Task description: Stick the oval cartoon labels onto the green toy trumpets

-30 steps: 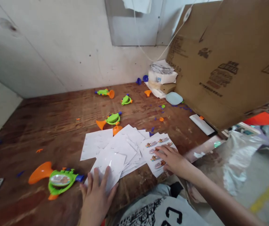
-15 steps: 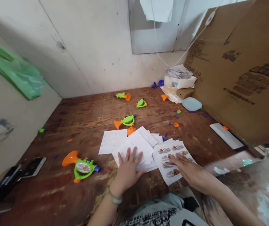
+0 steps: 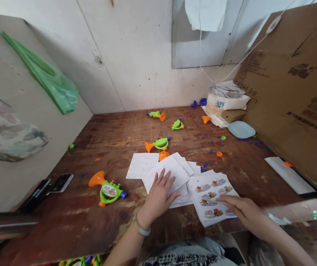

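My left hand [image 3: 160,195] lies with its fingers spread on a loose pile of white paper sheets [image 3: 139,166]. It wears a pale bracelet. To the right, a stack of sticker sheets [image 3: 208,197] printed with small bears and rainbows overlaps the pile. My right hand [image 3: 244,212] is over the right part of the top sticker sheet, index finger stretched out, holding nothing that I can see. On my left lies a green toy trumpet [image 3: 110,191] with an orange bell, a blue mouthpiece and an oval sticker on its side.
More green toy trumpets [image 3: 161,143] lie beyond the papers. Small blue and orange parts [image 3: 219,154] are scattered at right, near a light blue lid [image 3: 241,129]. A large cardboard box [image 3: 294,111] stands on the right. A phone [image 3: 61,183] lies at left.
The view has shifted, so the scene sits further right. My right hand has slid toward the sticker sheet's right edge, its fingers less flat. My left hand stays spread on the white papers.
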`<state>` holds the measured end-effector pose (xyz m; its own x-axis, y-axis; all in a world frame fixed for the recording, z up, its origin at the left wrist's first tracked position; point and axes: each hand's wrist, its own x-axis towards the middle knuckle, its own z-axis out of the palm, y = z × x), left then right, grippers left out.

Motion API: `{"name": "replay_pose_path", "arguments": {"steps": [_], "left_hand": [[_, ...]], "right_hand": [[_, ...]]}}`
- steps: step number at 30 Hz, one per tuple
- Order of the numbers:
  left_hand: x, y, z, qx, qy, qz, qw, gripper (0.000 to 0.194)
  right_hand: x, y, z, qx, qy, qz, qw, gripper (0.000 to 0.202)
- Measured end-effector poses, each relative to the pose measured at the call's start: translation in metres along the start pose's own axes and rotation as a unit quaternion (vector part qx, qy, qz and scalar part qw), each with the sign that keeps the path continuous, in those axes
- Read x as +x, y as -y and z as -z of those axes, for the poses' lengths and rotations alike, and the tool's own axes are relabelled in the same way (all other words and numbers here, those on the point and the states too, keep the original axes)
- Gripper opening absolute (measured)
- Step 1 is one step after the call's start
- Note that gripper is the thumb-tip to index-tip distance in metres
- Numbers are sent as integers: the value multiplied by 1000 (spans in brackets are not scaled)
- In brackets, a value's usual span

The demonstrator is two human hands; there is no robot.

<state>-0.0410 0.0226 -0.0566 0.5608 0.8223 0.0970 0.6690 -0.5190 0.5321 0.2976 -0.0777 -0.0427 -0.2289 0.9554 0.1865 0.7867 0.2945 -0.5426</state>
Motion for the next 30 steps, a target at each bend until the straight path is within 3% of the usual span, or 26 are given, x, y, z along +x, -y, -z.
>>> {"name": "replay_pose_path", "arguments": {"steps": [2,4,5,7,9,11,13,16,18,20,22,26,30], "left_hand": [[-1,-5,0,-111,-74,16,991,44],[-1,-13,3,-263,-124,76,954,46],[0,-18,5,-358,-128,112,918,51],[2,-29,12,-550,-106,159,813,62],[3,-38,20,-667,-78,160,723,67],[0,-44,27,-695,-91,148,698,85],[-6,-46,31,-685,-139,152,698,93],[-15,-44,34,-653,-210,148,713,82],[-20,-42,36,-592,-229,120,764,72],[-22,-41,39,-506,-241,95,823,47],[-23,-41,42,-439,-259,94,855,25],[-22,-45,46,-408,-285,116,859,26],[-23,-45,49,-405,-268,106,868,31]], "right_hand": [[6,11,6,-28,-91,37,995,37],[15,26,11,-45,-171,108,978,40],[21,34,12,-46,-191,152,969,40],[33,49,9,-46,-191,229,953,38],[44,61,3,-49,-170,273,946,34],[52,66,-4,-50,-157,284,944,33],[59,67,-9,-44,-164,284,944,33],[66,66,-14,-31,-180,271,945,35],[68,66,-16,-23,-172,254,951,39],[69,68,-18,3,-162,227,961,49],[69,71,-19,78,-171,179,966,58],[70,77,-20,240,-158,56,956,50],[75,78,-25,307,-100,-11,946,43]]}}
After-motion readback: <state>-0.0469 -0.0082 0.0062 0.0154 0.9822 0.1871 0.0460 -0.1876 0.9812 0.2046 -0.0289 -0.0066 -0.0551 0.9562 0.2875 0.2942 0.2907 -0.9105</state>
